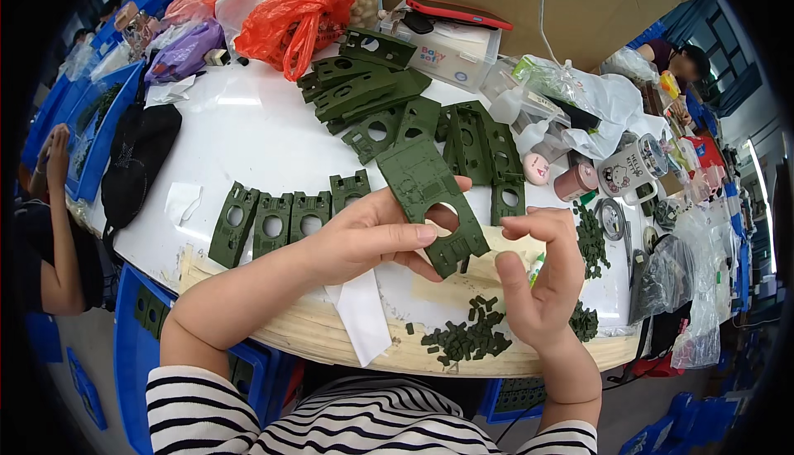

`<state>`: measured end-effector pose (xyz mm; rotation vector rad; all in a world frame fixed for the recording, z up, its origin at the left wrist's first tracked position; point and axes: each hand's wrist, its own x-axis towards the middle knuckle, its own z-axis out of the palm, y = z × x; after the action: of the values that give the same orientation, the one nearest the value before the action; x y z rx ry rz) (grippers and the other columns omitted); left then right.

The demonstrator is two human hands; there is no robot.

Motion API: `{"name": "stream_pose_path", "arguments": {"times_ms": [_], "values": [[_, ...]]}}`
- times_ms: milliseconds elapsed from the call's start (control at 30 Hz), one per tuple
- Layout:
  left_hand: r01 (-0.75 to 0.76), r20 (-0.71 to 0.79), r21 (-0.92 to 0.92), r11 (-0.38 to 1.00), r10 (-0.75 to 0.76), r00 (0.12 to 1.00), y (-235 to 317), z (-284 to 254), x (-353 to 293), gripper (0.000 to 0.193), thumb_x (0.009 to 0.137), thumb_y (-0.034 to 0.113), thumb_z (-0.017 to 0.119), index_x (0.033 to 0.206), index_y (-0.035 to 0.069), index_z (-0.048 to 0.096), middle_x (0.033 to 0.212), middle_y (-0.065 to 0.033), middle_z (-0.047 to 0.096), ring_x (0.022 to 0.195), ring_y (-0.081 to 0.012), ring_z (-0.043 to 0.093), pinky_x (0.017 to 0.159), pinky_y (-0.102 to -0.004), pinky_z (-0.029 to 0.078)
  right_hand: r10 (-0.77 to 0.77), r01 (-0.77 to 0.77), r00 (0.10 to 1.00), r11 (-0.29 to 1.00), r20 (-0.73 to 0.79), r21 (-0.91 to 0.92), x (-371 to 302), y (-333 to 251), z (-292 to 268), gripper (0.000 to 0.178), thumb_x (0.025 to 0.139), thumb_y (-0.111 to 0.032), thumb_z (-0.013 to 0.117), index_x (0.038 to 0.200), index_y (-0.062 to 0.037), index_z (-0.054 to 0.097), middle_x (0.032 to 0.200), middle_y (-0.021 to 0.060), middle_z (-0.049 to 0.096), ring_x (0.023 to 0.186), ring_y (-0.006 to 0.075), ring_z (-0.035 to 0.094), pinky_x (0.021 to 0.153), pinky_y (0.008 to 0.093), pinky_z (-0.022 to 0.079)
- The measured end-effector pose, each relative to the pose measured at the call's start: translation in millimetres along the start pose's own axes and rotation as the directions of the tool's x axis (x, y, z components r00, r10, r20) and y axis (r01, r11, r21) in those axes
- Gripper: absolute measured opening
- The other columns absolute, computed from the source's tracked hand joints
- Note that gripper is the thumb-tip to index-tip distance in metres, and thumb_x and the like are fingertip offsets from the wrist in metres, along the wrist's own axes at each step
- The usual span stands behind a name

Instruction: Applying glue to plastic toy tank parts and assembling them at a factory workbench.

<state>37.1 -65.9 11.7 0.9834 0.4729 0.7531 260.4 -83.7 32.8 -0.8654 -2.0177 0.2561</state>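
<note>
My left hand [382,230] grips a dark green plastic model tank hull [426,186], its flat face with a large round hole turned up and tilted. The thumb presses beside the hole, with the other fingers underneath. Just right of the hull is my right hand [542,277], thumb and index finger curved and apart, nothing visible between them. A white and green tube [537,268] shows partly behind its fingers. Below the hull, a pile of small dark green plastic pieces [469,335] lies at the table's near edge. Several matching hulls [273,222] stand in a row left of my hands.
More green hulls [364,91] are stacked at the back. A clear plastic box [451,58] carries a red-edged phone [459,13]. Red bags [298,16] and a black cap [141,157] lie left; a mug [626,175] and tape roll [610,219] stand right. Another person's hands [56,153] show far left.
</note>
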Motion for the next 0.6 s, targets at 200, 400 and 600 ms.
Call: {"name": "stream_pose_path", "arguments": {"times_ms": [200, 400, 600], "values": [[0.115, 0.154, 0.163, 0.98, -0.14, 0.978, -3, -8, -1, 0.059, 0.09, 0.028, 0.056, 0.139, 0.001, 0.036, 0.115, -0.0084, 0.056, 0.1, -0.0149, 0.057, 0.073, -0.0311, 0.054, 0.401, -0.422, 0.903, 0.768, 0.151, 0.482, -3, 2, 9, 0.028, 0.093, -0.012, 0.054, 0.115, 0.0051, 0.054, 0.092, 0.0084, 0.062, 0.086, 0.0127, 0.057, 0.08, 0.0267, 0.045], [0.202, 0.242, 0.178, 0.963, -0.242, 0.94, -3, -4, -2, 0.052, 0.091, 0.022, 0.055, 0.135, -0.002, 0.04, 0.12, -0.0098, 0.054, 0.105, -0.0141, 0.053, 0.074, -0.0272, 0.054, 0.471, -0.543, 0.834, 0.604, 0.288, 0.583, -4, 2, 9, 0.03, 0.089, -0.005, 0.058, 0.116, 0.0062, 0.052, 0.094, 0.0087, 0.062, 0.083, 0.0118, 0.059, 0.076, 0.0255, 0.047], [0.091, 0.158, 0.175, 0.98, -0.119, 0.98, -10, -3, -2, 0.05, 0.092, 0.017, 0.055, 0.135, -0.002, 0.035, 0.119, -0.01, 0.053, 0.106, -0.0154, 0.053, 0.093, -0.0315, 0.042, 0.529, -0.57, 0.799, 0.516, 0.285, 0.64, -1, 2, 6, 0.027, 0.084, -0.001, 0.063, 0.108, 0.0039, 0.05, 0.089, 0.0064, 0.061, 0.079, 0.0099, 0.058, 0.073, 0.0237, 0.047]]}}
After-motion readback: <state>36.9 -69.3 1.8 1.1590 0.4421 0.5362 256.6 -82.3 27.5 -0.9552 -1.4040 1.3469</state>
